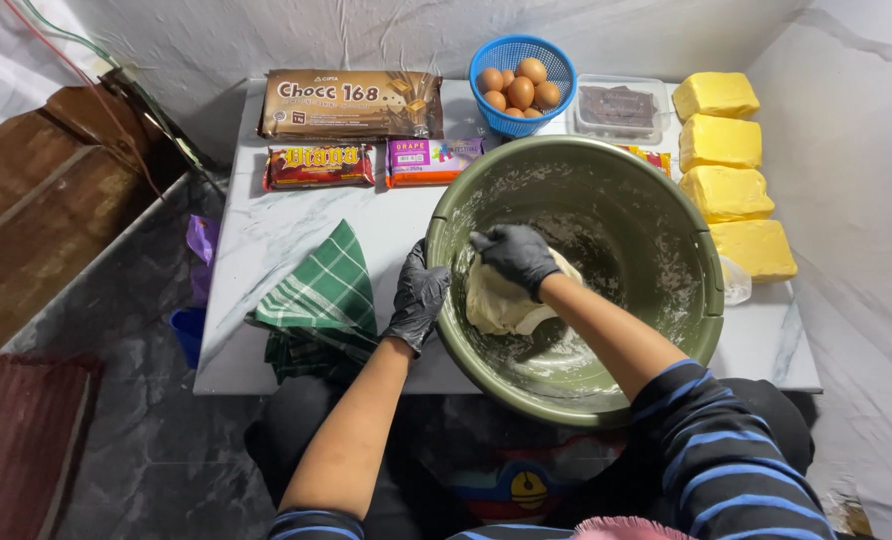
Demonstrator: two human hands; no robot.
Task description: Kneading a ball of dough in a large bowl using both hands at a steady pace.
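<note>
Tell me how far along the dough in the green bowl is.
Done: flour has come together into one pale dough lump; white smears coat the green bowl. In hand: the right hand presses the lump while the left hand steadies the rim. Left: the eggs, yellow blocks and chocolate packets sit untouched on the table.

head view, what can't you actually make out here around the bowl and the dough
- Dough: its top is covered by the right hand, so its full shape is hidden.
- Small packet behind the green bowl: mostly hidden by the bowl's rim.
- Clear object at the bowl's right: partly behind the rim, kind unclear.
- Left hand: grips the bowl's rim; fingertips inside not visible.
- Clear box: dark contents too small to identify.
</note>
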